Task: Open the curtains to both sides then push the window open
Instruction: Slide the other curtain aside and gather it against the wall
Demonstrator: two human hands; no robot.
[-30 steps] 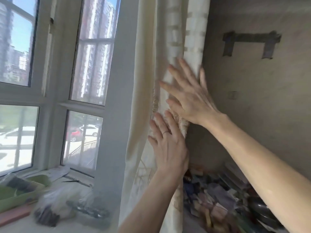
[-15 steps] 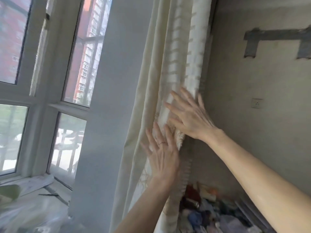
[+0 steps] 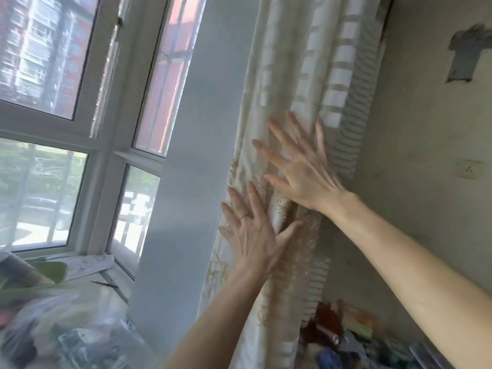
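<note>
The bunched cream, band-patterned fabric curtain (image 3: 306,102) hangs vertically beside the grey wall, with left hand (image 3: 255,233) and right hand (image 3: 303,171) pressed flat against it, fingers spread, gripping nothing.

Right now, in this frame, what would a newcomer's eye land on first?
Two bare hands with spread fingers pressed flat on the bunched cream striped curtain at centre: the left hand low, wearing a thin ring, and the right hand above it. To their left stands a pale grey wall pillar, then the white-framed window, looking out on blurred red and white tower blocks.
</note>
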